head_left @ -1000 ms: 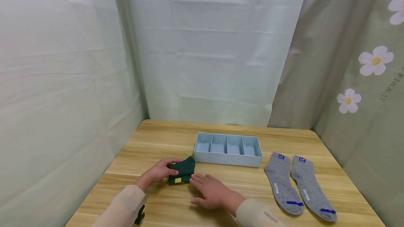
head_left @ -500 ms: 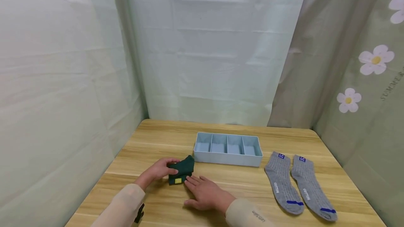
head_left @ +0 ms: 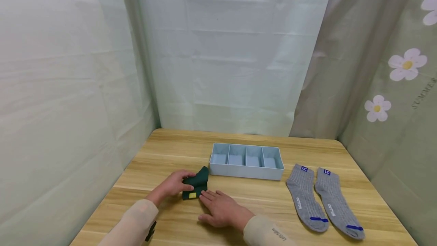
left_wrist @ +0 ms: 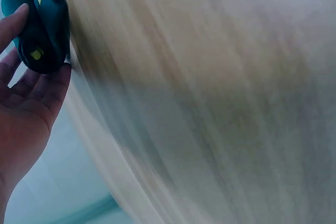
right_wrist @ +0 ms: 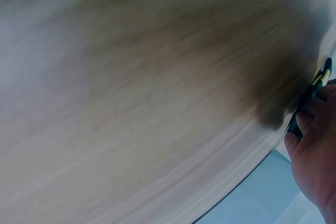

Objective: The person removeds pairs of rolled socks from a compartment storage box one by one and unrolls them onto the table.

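Folded dark green socks [head_left: 200, 178] with a yellow patch lie on the table, left of centre. My left hand [head_left: 175, 183] holds their left end, thumb on top. In the left wrist view, the thumb and fingers of that hand [left_wrist: 29, 119] pinch the thick green fold [left_wrist: 48, 38] from either side. From the right, my right hand [head_left: 222, 210] lies low over the table, fingers extended, its fingertips touching the socks' near right edge. The right wrist view shows this hand [right_wrist: 317, 153] beside a sliver of the dark green fabric [right_wrist: 307, 98].
A pale blue box [head_left: 246, 171] with several compartments stands just behind and right of the green socks. Two grey socks [head_left: 307, 200] lie flat, side by side, at the right of the wooden table [head_left: 136, 177]. Curtains [head_left: 225, 67] hang around the table.
My right hand has shifted slightly left, fingertips now on the socks' near edge. The socks' right end has drawn in a little to the left. My left hand keeps its hold.
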`<state>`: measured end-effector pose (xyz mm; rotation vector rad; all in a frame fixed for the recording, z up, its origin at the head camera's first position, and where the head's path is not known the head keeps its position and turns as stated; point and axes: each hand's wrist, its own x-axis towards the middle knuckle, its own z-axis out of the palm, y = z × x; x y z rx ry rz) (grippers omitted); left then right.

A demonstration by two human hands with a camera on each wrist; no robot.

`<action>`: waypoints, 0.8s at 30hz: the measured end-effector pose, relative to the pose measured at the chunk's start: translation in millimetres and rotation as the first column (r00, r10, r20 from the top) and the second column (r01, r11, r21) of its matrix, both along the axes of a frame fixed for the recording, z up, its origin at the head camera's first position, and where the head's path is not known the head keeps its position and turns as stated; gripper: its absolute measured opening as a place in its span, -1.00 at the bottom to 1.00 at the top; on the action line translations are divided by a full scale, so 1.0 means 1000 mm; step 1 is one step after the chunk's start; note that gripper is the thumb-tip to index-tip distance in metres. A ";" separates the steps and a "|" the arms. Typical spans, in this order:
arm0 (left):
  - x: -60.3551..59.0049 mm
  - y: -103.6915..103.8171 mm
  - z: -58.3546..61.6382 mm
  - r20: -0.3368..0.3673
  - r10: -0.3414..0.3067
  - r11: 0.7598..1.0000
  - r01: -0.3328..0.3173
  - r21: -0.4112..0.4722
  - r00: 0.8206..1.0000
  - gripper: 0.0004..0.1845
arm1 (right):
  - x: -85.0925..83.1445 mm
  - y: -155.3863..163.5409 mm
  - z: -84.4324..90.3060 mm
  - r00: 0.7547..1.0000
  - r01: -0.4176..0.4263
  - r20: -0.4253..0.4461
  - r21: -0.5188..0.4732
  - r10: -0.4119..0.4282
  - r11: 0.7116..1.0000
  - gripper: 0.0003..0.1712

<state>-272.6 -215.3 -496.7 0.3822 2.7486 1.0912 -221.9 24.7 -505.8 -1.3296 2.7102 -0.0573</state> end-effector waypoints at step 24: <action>-0.013 -0.005 0.002 0.006 0.074 0.997 -0.074 -0.001 0.997 -0.67 | -0.002 -0.012 -0.002 0.995 0.097 0.015 0.041 -0.097 0.994 -0.10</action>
